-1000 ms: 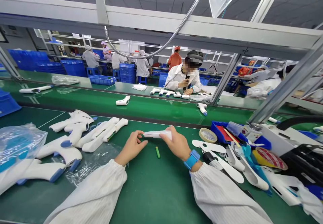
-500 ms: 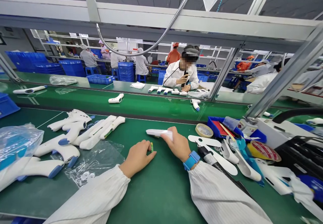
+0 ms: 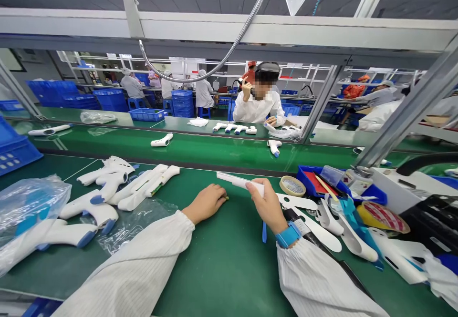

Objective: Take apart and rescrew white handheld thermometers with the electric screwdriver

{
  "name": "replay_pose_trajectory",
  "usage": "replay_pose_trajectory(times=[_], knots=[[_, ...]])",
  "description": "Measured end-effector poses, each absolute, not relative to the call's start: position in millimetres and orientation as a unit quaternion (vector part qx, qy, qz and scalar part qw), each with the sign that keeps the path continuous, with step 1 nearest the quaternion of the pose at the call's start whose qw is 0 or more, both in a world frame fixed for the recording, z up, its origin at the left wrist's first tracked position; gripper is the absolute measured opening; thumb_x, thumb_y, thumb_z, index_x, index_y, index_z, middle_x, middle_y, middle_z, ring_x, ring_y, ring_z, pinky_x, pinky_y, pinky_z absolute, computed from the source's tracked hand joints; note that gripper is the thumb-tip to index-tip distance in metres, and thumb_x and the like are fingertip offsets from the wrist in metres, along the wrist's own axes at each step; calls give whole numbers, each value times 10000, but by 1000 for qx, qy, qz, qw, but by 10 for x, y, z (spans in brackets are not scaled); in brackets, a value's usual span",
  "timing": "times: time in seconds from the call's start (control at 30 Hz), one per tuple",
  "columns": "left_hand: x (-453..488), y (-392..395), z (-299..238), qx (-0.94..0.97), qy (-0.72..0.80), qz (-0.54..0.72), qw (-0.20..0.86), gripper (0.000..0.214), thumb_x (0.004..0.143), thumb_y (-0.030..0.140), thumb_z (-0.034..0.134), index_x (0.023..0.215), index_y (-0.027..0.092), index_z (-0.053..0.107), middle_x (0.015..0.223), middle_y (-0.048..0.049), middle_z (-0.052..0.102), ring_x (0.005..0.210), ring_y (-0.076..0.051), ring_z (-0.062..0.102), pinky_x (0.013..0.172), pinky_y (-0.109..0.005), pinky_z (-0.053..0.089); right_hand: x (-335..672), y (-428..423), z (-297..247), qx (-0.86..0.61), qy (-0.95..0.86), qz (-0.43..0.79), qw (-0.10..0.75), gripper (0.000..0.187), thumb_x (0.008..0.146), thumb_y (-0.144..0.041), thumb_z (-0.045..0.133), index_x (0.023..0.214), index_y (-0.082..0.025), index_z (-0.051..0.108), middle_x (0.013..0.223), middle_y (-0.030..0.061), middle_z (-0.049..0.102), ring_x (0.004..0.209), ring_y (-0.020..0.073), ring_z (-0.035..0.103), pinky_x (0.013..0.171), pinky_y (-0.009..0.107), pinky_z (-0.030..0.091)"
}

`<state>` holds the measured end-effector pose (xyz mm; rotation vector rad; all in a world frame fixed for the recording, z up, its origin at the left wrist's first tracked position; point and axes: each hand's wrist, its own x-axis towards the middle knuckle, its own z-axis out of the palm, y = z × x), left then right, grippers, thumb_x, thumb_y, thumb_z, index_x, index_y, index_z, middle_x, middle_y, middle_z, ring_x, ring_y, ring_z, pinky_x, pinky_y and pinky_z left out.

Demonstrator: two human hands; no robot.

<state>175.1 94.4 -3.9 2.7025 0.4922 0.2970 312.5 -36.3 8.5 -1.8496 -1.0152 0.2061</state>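
right hand (image 3: 265, 207): holding white plastic shell (image 3: 239, 183) | left hand (image 3: 205, 203): grip unclear, green piece (image 3: 226, 198) hidden

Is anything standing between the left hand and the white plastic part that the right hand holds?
Nothing visible blocks the way. Between the left hand and the white plastic part in the right hand lies only the green bench mat. A small green piece sits at the left fingertips, low on the mat.
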Motion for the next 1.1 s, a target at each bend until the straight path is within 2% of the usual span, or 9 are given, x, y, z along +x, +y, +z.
replay_pose_trajectory(times=[0.3, 0.5, 0.57, 0.63, 0.77, 0.87, 0.97, 1.03, 1.1], knots=[[1303, 1312, 6, 893, 405, 136, 139, 131, 766, 171, 447, 880, 149, 506, 766, -101, 569, 779, -267, 585, 713, -363, 414, 3055, -421, 94, -745, -440, 125, 486, 324, 817, -541, 435, 903, -229, 453, 631, -26, 555, 579, 180, 538, 558, 293, 406], [1142, 1276, 281, 879, 399, 214, 148, 276, 841, 285, 378, 1055, 158, 498, 1105, -146, 533, 1092, -275, 470, 898, -387, 357, 2954, -496, 184, -758, -468, 136, 434, 313, 821, -533, 426, 898, -231, 454, 579, -38, 536, 514, 169, 514, 491, 267, 370], [1215, 1059, 351, 901, 316, 217, 203, 343, 833, 372, 415, 1129, 215, 488, 1172, -89, 523, 1107, -227, 468, 897, -324, 377, 2874, -584, 225, -770, -484, 134, 393, 304, 825, -525, 431, 894, -230, 463, 567, -40, 528, 506, 166, 506, 486, 261, 358], [1311, 805, 372, 927, 180, 174, 278, 490, 710, 431, 593, 1150, 236, 504, 1175, -75, 534, 1095, -250, 471, 884, -323, 381, 2768, -724, 271, -765, -507, 144, 369, 288, 836, -499, 432, 910, -223, 474, 613, -25, 558, 537, 165, 519, 496, 259, 365], [1490, 402, 267, 922, 78, 36, 377, 181, 721, 383, 593, 779, 212, 602, 757, -7, 614, 706, -183, 548, 653, -268, 393, 2705, -1195, 361, -736, -543, 172, 367, 305, 879, -412, 399, 1107, -218, 459, 723, -1, 605, 608, 158, 560, 551, 261, 423], [1585, 277, 133, 828, 144, 4, 542, 225, 720, 410, 594, 760, 195, 543, 585, 39, 522, 493, -110, 457, 482, -218, 346, 2999, -1699, 377, -767, -525, 100, 355, 338, 894, -372, 380, 1199, -237, 435, 762, 13, 614, 633, 158, 583, 585, 265, 471], [1640, 255, 45, 637, 237, -3, 734, 319, 728, 498, 560, 797, 195, 490, 464, 83, 417, 328, -63, 307, 345, -194, 272, 3479, -2161, 325, -811, -528, -106, 231, 251, 869, -350, 415, 1014, -231, 583, 864, 72, 640, 722, 213, 611, 603, 315, 491], [1668, 257, 26, 508, 266, 14, 819, 361, 767, 547, 475, 798, 188, 486, 466, 71, 435, 298, -54, 283, 304, -187, 247, 3736, -2328, 278, -786, -579, -193, 93, 292, 865, -233, 375, 1063, -231, 590, 811, 90, 644, 627, 220, 602, 518, 326, 473], [1693, 254, 25, 421, 287, 38, 860, 388, 813, 546, 392, 795, 174, 499, 492, 44, 472, 296, -58, 319, 287, -184, 247, 3861, -2347, 240, -727, -652, -216, -17, 453, 823, -66, 321, 1172, -262, 533, 900, 103, 649, 688, 222, 617, 555, 334, 481]])
